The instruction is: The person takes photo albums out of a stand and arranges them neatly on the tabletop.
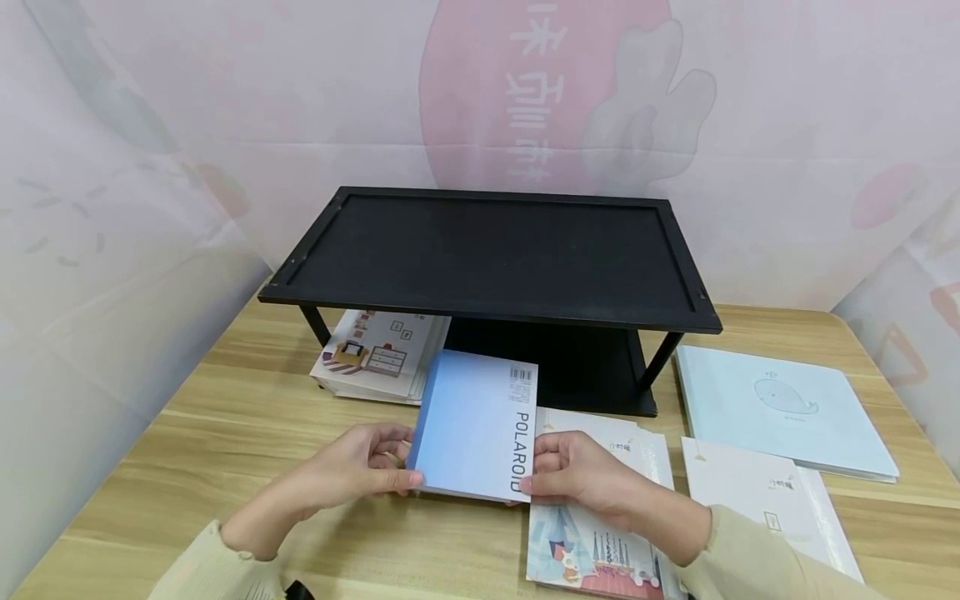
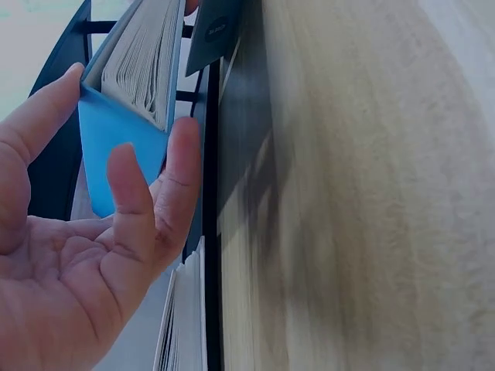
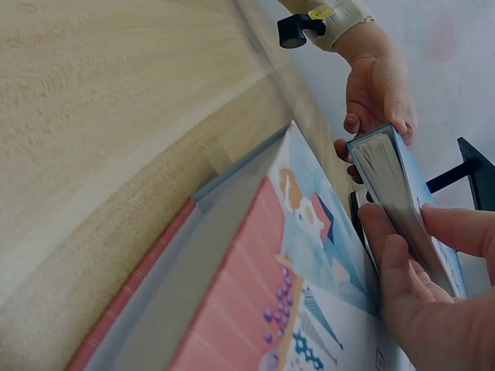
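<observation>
Both hands hold a light-blue photo album (image 1: 472, 425) marked POLAROID, raised above the wooden table in front of a black two-tier stand (image 1: 495, 254). My left hand (image 1: 371, 462) pinches its left near corner, thumb on top and fingers beneath. Along the right edge, my right hand (image 1: 581, 475) grips it with the thumb on the cover. In the left wrist view, the album's blue spine (image 2: 100, 151) faces the camera and its page edges show. An illustrated white album (image 1: 386, 354) lies at the left of the stand's lower tier, partly hidden by the top.
White picture albums (image 1: 600, 542) lie on the table (image 1: 360, 550) under and beside my right forearm. Farther right are another white album (image 1: 750, 483) and a pale-blue whale album (image 1: 787, 408). A printed cloth (image 1: 300, 108) hangs behind the stand.
</observation>
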Tool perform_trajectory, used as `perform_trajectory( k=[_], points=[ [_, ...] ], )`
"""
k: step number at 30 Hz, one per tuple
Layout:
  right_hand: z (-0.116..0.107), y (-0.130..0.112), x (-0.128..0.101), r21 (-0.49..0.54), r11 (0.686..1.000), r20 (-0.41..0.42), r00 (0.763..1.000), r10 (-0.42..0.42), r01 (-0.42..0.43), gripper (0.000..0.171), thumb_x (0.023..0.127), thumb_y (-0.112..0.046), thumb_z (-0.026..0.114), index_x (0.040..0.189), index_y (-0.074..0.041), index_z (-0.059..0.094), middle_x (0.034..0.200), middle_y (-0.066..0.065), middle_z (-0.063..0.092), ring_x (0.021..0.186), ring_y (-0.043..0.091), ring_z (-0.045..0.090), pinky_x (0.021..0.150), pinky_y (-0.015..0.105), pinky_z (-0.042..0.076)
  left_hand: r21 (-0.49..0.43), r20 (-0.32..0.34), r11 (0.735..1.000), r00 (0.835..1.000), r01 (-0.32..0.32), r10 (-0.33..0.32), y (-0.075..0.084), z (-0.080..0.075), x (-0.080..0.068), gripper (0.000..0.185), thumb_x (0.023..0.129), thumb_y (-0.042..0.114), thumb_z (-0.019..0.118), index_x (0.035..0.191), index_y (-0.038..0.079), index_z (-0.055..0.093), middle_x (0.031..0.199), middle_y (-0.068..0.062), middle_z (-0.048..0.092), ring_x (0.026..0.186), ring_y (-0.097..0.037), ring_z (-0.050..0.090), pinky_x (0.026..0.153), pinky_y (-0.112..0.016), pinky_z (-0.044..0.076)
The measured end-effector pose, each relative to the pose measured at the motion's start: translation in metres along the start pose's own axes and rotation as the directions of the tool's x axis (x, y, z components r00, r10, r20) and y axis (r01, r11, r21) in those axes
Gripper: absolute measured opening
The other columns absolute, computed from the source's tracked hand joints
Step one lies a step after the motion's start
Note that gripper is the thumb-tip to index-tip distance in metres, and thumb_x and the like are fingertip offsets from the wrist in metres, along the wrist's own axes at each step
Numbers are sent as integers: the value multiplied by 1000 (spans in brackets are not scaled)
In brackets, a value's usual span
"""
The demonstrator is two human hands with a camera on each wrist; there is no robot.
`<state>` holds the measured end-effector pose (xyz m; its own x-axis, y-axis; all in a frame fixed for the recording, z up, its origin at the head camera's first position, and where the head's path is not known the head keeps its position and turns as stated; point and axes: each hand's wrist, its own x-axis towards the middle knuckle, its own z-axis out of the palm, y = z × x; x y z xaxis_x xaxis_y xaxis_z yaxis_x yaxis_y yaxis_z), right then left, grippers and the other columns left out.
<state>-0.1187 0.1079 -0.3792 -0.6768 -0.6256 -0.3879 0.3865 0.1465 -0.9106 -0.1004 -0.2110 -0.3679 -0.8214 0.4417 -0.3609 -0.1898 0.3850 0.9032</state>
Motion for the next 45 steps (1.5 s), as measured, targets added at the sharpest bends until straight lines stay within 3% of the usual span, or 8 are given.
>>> perform_trajectory(
  k=[5, 29, 45],
  points=[
    [4, 2, -2, 31, 999, 12, 1000, 4, -5, 37, 91, -4, 68, 122, 10, 55, 113, 18, 73, 101, 16, 71, 90, 28, 57, -3, 23, 1000, 1000, 11, -11, -2, 1, -3, 83, 90, 26, 75, 142, -21, 30, 112, -15, 65, 87, -20, 68, 67, -25, 54],
    [21, 12, -12, 110, 994, 37, 999, 16, -20, 33, 89, 1, 67, 118, 11, 55, 105, 19, 75, 97, 18, 72, 86, 26, 57, -68, 141, 998, 990, 11, -1, -14, -1, -15, 80, 92, 22, 72, 140, -25, 27, 95, -10, 65, 82, -19, 69, 78, -24, 56],
    [27, 16, -15, 103, 992, 43, 997, 63, -67, 35, 92, -1, 66, 123, 10, 57, 110, 20, 74, 95, 21, 74, 88, 30, 58, -89, 217, 996, 976, 17, 3, -20, -2, -20, 75, 95, 23, 69, 135, -27, 30, 89, -8, 69, 79, -18, 70, 77, -28, 58]
  ],
)
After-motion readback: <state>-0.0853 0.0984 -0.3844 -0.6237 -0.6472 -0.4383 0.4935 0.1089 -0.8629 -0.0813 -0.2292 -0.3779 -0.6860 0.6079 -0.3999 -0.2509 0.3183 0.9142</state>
